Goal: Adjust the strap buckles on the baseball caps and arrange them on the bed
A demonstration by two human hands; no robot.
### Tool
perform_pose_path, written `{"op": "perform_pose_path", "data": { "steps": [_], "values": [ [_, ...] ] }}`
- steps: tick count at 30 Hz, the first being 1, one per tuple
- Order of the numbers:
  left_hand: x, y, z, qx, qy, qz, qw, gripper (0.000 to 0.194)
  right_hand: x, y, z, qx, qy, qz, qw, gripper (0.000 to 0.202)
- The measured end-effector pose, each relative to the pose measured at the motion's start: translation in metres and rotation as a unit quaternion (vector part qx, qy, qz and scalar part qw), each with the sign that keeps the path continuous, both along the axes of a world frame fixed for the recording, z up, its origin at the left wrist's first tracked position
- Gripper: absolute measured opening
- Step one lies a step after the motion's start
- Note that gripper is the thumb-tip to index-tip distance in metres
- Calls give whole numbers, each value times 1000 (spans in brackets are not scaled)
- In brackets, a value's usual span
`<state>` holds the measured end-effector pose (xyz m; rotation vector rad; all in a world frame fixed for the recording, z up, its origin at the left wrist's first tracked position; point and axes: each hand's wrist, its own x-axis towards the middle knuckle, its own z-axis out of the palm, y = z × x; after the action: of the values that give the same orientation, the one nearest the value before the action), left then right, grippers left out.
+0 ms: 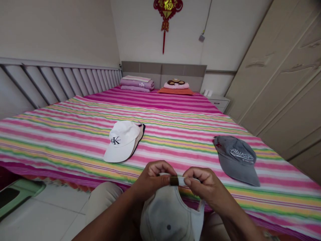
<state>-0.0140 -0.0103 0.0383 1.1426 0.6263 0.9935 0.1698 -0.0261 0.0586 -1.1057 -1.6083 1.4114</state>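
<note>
A pale baseball cap (pixel 170 212) hangs over my lap at the bed's near edge, its back opening towards the right. My left hand (pixel 157 175) pinches the cap's strap (pixel 181 181) beside a dark band on it. On the strap's other side, my right hand (pixel 203 182) grips the light end between thumb and fingers. To the left on the bed lies a white cap (pixel 125 134) with black letters, stacked on at least one darker cap. A grey cap (pixel 237 157) with white lettering lies to the right.
A striped sheet (pixel 175 140) covers the bed. Folded purple bedding (pixel 137 83) and a pink pillow (pixel 176 86) are at the headboard. A railing (pixel 62 78) runs along the left, a wardrobe (pixel 281 83) stands right, and a green stool (pixel 22 194) is at lower left.
</note>
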Motion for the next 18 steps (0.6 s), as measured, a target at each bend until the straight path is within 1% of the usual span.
{"op": "perform_pose_path", "data": {
  "steps": [3,7,9,12,15,18],
  "values": [
    [-1,1,-5,12,3,20,1000,20,-3,3,-6,-27,34,-17,999,26],
    [-4,1,-14,66,27,-1,997,29,-5,4,-13,-41,57,-30,997,28],
    [-5,0,-17,80,43,3,996,29,-6,3,-15,-48,64,-35,996,29],
    [-4,0,-17,97,63,28,993,27,-7,1,-16,-60,71,-37,995,30],
    [-5,1,-16,156,96,52,982,25,-6,1,-16,-65,80,-38,994,31],
    [-6,3,-14,235,130,70,961,24,-6,1,-16,-69,92,-42,992,31]
  ]
}}
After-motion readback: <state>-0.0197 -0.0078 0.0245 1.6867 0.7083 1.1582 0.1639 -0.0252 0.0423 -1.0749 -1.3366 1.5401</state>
